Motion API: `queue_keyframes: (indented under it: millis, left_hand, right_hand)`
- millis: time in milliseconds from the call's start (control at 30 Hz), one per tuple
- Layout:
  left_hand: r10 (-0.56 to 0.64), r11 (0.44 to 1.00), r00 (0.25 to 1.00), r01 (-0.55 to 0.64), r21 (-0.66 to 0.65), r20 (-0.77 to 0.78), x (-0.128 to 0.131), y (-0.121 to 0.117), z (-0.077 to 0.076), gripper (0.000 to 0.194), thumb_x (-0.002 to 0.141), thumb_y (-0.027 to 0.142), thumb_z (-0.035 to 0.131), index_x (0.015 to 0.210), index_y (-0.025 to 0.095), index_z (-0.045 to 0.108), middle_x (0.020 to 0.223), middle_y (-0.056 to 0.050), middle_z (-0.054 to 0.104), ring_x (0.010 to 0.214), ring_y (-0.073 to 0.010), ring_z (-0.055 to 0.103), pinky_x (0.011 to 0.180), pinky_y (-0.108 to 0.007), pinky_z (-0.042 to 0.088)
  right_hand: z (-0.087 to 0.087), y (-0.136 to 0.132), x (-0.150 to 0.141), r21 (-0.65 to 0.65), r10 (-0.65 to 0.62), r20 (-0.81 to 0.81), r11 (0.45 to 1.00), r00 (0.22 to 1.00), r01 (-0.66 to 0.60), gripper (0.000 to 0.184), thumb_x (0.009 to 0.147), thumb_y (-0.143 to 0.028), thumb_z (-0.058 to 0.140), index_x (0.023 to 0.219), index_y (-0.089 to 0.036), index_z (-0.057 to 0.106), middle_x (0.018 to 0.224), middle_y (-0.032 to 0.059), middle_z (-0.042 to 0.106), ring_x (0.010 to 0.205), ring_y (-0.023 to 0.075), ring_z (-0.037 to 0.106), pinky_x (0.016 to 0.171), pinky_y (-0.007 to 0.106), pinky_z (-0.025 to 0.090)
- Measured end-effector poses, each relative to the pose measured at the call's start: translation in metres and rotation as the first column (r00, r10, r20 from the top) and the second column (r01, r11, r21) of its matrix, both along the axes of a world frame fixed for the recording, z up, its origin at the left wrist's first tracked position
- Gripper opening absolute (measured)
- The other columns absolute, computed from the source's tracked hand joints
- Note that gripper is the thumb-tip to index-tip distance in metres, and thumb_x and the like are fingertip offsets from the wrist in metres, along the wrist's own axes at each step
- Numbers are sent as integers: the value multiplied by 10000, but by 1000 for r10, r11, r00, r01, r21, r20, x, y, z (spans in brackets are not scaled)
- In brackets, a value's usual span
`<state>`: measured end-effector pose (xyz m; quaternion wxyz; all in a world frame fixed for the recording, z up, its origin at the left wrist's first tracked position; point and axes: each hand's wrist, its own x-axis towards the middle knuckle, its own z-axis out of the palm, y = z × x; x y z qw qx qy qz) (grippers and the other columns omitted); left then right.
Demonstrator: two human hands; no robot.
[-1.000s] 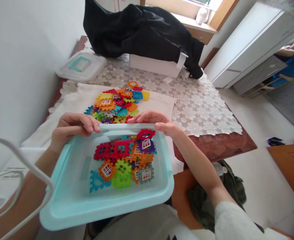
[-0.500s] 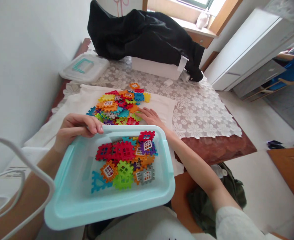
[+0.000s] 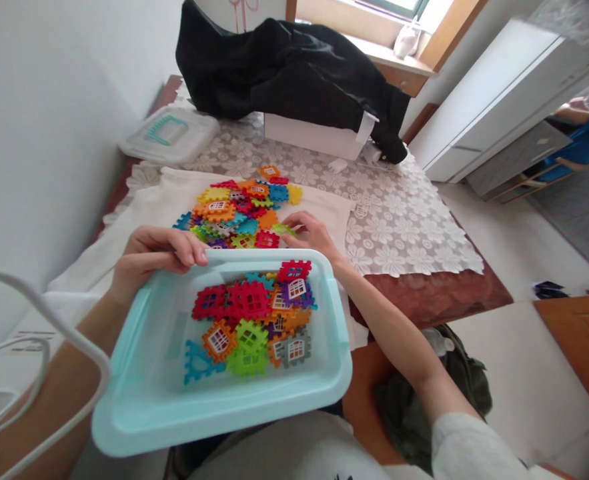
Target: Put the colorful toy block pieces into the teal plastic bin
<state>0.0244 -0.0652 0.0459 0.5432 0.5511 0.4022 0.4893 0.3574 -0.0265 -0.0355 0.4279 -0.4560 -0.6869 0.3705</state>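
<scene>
My left hand (image 3: 157, 257) grips the far left rim of a light blue plastic bin (image 3: 139, 393) that rests on my lap. Several coloured interlocking tiles (image 3: 251, 320) lie inside the bin. Just past the bin's far edge, my right hand (image 3: 310, 233) pinches a green tile (image 3: 283, 230) at the near edge of a pile of coloured tiles (image 3: 239, 207). That pile lies on a white cloth (image 3: 149, 200) spread over the table.
A clear lid with a teal handle (image 3: 169, 133) lies at the table's far left. A white box (image 3: 317, 137) under black clothing (image 3: 284, 67) sits at the back. A lace tablecloth (image 3: 404, 227) covers the right side. A dark green bag (image 3: 454, 373) lies on the floor.
My right hand left the bin's far rim, reached to the tile pile and closed its fingers on a green tile. The left hand kept its hold on the bin.
</scene>
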Motion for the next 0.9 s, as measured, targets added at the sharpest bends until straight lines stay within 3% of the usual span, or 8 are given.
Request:
queue_keyframes:
  millis: [100,233,367,433,567,667,800,900]
  left_hand:
    - [-12,1000,1000,12,11,15,0,0,0,108,516,184,798,494,287,823,593,-74,755,655,-211,708,685,-294,663]
    - [-27,999,999,26,37,23,-2,0,-1,139,529,162,782,510,291,827,592,-76,753,631,-232,691,661,-338,675]
    - [-44,999,998,43,29,38,-4,2,-3,123,532,158,784,513,273,827,597,-76,759,645,-213,708,687,-293,669]
    - [-37,999,999,37,16,30,-4,2,-4,115,527,167,793,509,275,824,596,-75,755,654,-215,711,680,-295,659]
    - [23,1000,1000,-23,-5,3,-2,0,-4,99,529,207,807,484,295,804,586,-89,735,650,-252,689,672,-381,648]
    - [45,998,999,-45,-53,-10,1,-4,1,70,513,226,813,489,292,807,639,-110,769,699,-280,714,687,-415,647]
    - [-6,984,1000,7,-179,1,3,-8,9,123,541,246,794,618,289,880,990,-132,910,966,-367,829,743,-442,690]
    - [-15,978,1000,18,-207,15,1,-9,13,103,636,297,799,661,271,895,1108,-144,922,968,-345,856,735,-399,699]
  right_hand:
    - [13,1,5,-133,35,-331,988,943,-83,447,849,-630,937,1094,-293,775,1176,35,810,1035,218,746,978,391,632]
    - [39,-8,11,-52,187,-600,961,778,-272,489,814,-680,989,1067,-314,785,1230,35,783,1133,226,737,1061,409,629]
    - [52,-19,11,130,501,-559,840,660,-527,544,823,-755,962,1098,-307,820,1199,57,796,1164,262,751,1109,466,628]
    - [51,-22,7,129,570,-485,797,664,-590,619,858,-866,866,1059,-281,832,1161,84,812,1199,298,758,1141,506,615]
    - [39,-24,-4,-58,305,-405,932,862,-357,668,955,-932,699,970,-273,809,1161,112,831,1241,327,761,1155,522,614]
    - [24,-20,-10,-121,119,-397,976,910,-181,682,935,-957,684,930,-281,771,1100,98,836,1058,298,779,1010,487,664]
    - [2,-11,-11,-18,-26,-253,1000,967,22,539,1005,-807,718,907,-279,758,897,43,783,831,235,701,859,428,625]
    - [-7,-6,-9,98,-117,-92,987,989,126,390,1028,-662,733,995,-278,787,959,46,807,869,236,697,864,422,606]
